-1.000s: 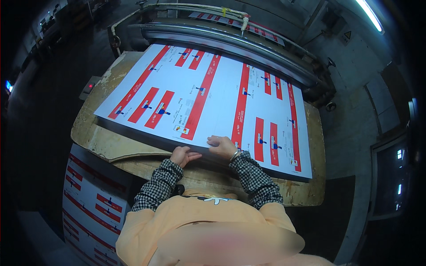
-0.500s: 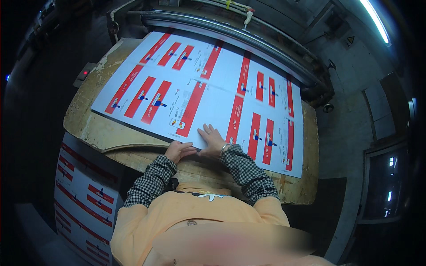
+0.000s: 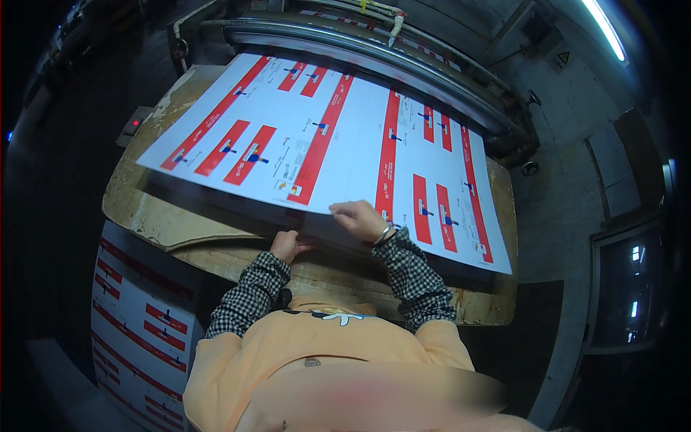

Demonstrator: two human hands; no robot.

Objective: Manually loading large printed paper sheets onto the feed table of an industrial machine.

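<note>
A large white printed sheet (image 3: pixel 349 155) with red strips and small blue figures lies across a worn wooden table (image 3: pixel 133 198). Its far end runs up to a metal roller (image 3: pixel 345 47), while the near edge is lifted off the wood, with dark shadow beneath. My right hand (image 3: pixel 358 218) pinches that near edge just right of its middle. Lower and to the left, my left hand (image 3: pixel 288 247) rests at the table's front edge, apart from the raised sheet. Its fingers show only in part but look stretched, and I see nothing held in them.
Similar printed sheets (image 3: pixel 137 324) stand below the table at the left. A control box (image 3: pixel 134 126) with a red light sits by the table's left side. Small handwheels (image 3: pixel 530 168) jut out at the machine's right end. A pale wall rises at the right.
My right hand has gone from lying flat on the sheet to pinching its edge. That edge has risen and the sheet has shifted toward the roller. My left hand stays at the table edge.
</note>
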